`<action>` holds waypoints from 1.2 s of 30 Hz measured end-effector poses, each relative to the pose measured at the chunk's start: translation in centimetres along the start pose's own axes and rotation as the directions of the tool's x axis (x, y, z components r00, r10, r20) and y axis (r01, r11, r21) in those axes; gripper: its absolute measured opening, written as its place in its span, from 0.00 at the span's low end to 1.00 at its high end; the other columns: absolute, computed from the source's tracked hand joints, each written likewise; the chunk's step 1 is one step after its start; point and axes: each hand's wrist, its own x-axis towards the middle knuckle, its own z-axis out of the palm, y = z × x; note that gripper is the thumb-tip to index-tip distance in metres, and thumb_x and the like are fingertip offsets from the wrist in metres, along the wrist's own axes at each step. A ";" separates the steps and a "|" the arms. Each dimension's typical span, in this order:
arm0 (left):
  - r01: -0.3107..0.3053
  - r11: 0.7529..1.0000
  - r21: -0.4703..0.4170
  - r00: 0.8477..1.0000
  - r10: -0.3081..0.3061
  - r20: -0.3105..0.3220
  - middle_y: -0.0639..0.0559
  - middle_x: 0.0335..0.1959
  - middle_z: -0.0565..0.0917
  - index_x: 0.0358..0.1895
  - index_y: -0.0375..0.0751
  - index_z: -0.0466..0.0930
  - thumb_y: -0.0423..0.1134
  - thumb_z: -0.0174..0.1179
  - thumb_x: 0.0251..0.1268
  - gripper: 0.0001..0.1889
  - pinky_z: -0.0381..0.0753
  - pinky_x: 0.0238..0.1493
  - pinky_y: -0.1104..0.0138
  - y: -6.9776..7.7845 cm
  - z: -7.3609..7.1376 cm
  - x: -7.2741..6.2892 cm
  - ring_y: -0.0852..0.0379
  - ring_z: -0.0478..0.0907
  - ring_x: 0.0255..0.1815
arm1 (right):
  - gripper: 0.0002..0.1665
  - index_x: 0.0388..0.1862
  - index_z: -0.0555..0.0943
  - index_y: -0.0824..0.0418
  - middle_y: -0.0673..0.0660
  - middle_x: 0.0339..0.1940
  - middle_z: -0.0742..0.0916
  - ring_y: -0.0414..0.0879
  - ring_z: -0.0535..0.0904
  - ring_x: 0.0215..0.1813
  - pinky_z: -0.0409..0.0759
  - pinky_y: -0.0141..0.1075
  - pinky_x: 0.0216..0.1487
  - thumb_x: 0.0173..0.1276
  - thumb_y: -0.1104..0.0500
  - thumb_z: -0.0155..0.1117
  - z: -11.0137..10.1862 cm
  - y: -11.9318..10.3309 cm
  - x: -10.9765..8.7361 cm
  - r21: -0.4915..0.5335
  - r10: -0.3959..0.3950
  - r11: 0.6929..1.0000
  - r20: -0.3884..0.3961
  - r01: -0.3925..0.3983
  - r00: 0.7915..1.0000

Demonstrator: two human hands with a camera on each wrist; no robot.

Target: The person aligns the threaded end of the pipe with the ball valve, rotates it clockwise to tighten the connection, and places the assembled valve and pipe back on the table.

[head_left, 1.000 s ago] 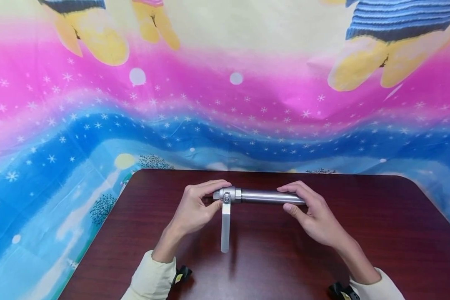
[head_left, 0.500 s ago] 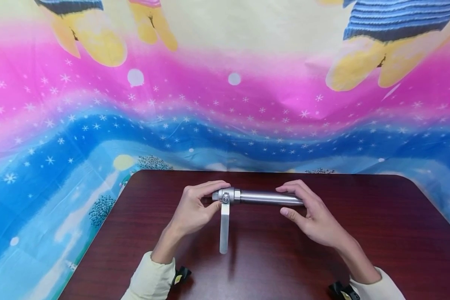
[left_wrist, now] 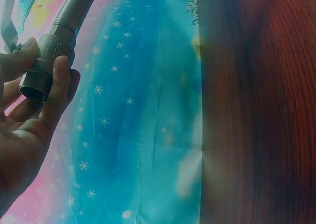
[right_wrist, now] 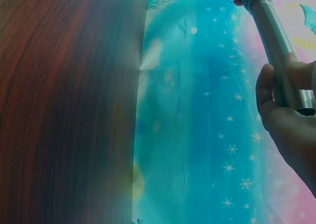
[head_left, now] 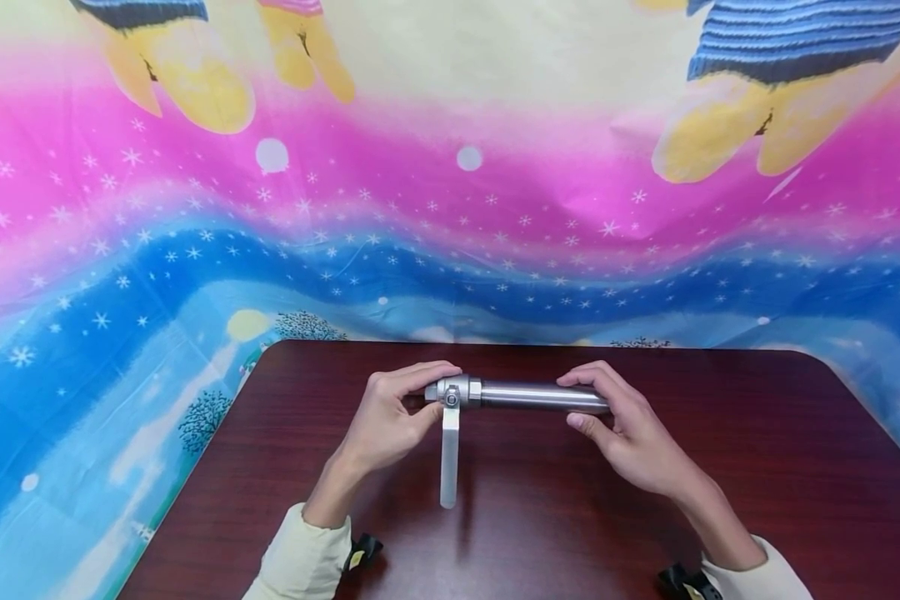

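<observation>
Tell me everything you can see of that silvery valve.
The valve looks like bare metal, with a thick body bearing marks too unclear to read. A flat lever points down in the head view, nearly square to the pipe on its right. Its left end shows a dark, round opening. The left hand pinches it, apparently above the table.

The valve (head_left: 461, 386) lies in the left hand (head_left: 390, 421), at the left end of the pipe (head_left: 525, 394); the right end of the pipe lies in the right hand (head_left: 637, 437). From the valve, the handle (head_left: 450, 458) extends to the near side, between the two hands. All are over the table (head_left: 555, 508), with the cloth (head_left: 420, 208) behind it and beyond its left and right edges.
</observation>
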 end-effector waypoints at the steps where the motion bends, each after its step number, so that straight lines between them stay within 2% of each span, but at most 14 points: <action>1: -0.001 1.000 -0.001 1.000 0.001 -0.001 0.45 0.56 0.92 0.58 0.39 0.90 0.15 0.67 0.55 0.27 0.88 0.42 0.72 0.0 0.0 0.0 0.59 0.85 0.48 | 0.32 0.65 0.81 0.54 0.48 0.59 0.83 0.35 0.77 0.52 0.75 0.27 0.44 0.66 0.77 0.71 0.0 0.0 0.0 -0.005 -0.002 1.000 0.002 0.002 1.000; 5: -0.005 1.000 -0.005 1.000 0.005 -0.002 0.44 0.56 0.91 0.58 0.37 0.90 0.15 0.67 0.55 0.26 0.87 0.44 0.73 0.0 -0.1 0.0 0.58 0.86 0.49 | 0.32 0.67 0.80 0.50 0.46 0.59 0.84 0.35 0.77 0.54 0.73 0.26 0.52 0.69 0.75 0.69 -0.1 -0.2 0.1 -0.018 -0.003 1.000 0.011 0.003 1.000; 12: -0.019 1.000 0.006 1.000 0.019 -0.004 0.43 0.57 0.91 0.58 0.33 0.89 0.15 0.66 0.55 0.26 0.87 0.46 0.74 0.1 -0.1 0.0 0.57 0.86 0.52 | 0.30 0.68 0.80 0.53 0.50 0.58 0.84 0.36 0.85 0.43 0.83 0.26 0.46 0.73 0.75 0.66 -0.3 -0.3 0.2 0.026 0.013 1.000 0.024 -0.013 1.000; 14: -0.016 1.000 0.007 1.000 0.016 -0.005 0.43 0.57 0.91 0.58 0.33 0.89 0.15 0.66 0.55 0.25 0.87 0.46 0.73 0.1 -0.1 0.0 0.57 0.86 0.52 | 0.29 0.68 0.80 0.53 0.50 0.58 0.84 0.36 0.83 0.45 0.81 0.24 0.46 0.73 0.74 0.67 -0.3 -0.4 0.2 0.017 0.012 1.000 0.023 -0.012 1.000; 19: -0.005 1.000 -0.005 1.000 0.005 0.000 0.44 0.56 0.91 0.58 0.35 0.89 0.15 0.67 0.55 0.26 0.88 0.43 0.72 0.0 0.0 0.0 0.58 0.85 0.48 | 0.31 0.66 0.79 0.57 0.51 0.61 0.81 0.34 0.76 0.57 0.73 0.19 0.57 0.66 0.75 0.72 0.0 -0.3 0.1 0.031 0.031 0.999 0.018 -0.032 0.999; 21: -0.004 1.000 -0.009 1.000 0.004 0.001 0.44 0.56 0.91 0.58 0.37 0.89 0.15 0.67 0.55 0.26 0.88 0.42 0.72 0.0 0.1 0.0 0.58 0.85 0.46 | 0.32 0.64 0.79 0.58 0.52 0.61 0.80 0.34 0.76 0.59 0.74 0.19 0.60 0.64 0.77 0.72 0.0 -0.2 0.1 0.050 0.033 0.998 0.016 -0.034 0.999; 24: -0.005 1.000 -0.008 1.000 0.005 0.000 0.44 0.55 0.92 0.58 0.38 0.90 0.15 0.67 0.55 0.27 0.87 0.42 0.72 -0.1 0.1 0.0 0.59 0.85 0.46 | 0.31 0.62 0.80 0.58 0.51 0.59 0.80 0.34 0.77 0.55 0.78 0.21 0.49 0.64 0.79 0.71 0.1 -0.1 0.1 0.051 0.018 0.999 0.007 -0.018 1.000; 28: -0.007 1.000 -0.003 1.000 0.007 -0.003 0.44 0.55 0.92 0.58 0.36 0.90 0.15 0.67 0.55 0.26 0.87 0.42 0.72 -0.1 0.1 0.0 0.59 0.85 0.47 | 0.31 0.62 0.81 0.57 0.49 0.58 0.82 0.34 0.76 0.51 0.75 0.26 0.38 0.63 0.79 0.72 0.0 -0.2 0.1 0.014 0.000 1.000 -0.008 0.000 1.000; 32: -0.012 1.000 -0.004 1.000 0.011 -0.005 0.43 0.56 0.91 0.57 0.33 0.89 0.15 0.67 0.55 0.25 0.88 0.44 0.73 0.0 0.1 0.1 0.59 0.86 0.49 | 0.31 0.64 0.81 0.57 0.48 0.58 0.84 0.35 0.76 0.52 0.74 0.27 0.45 0.66 0.78 0.70 0.0 -0.2 0.1 -0.003 0.004 1.000 -0.010 -0.004 1.000; 36: -0.019 1.000 -0.004 1.000 0.019 -0.004 0.43 0.56 0.91 0.58 0.34 0.89 0.15 0.67 0.54 0.26 0.87 0.44 0.73 0.0 0.1 0.1 0.58 0.86 0.50 | 0.29 0.66 0.82 0.55 0.48 0.57 0.84 0.36 0.77 0.51 0.73 0.26 0.51 0.69 0.76 0.68 0.1 -0.2 0.1 -0.002 0.013 1.000 -0.005 -0.013 1.000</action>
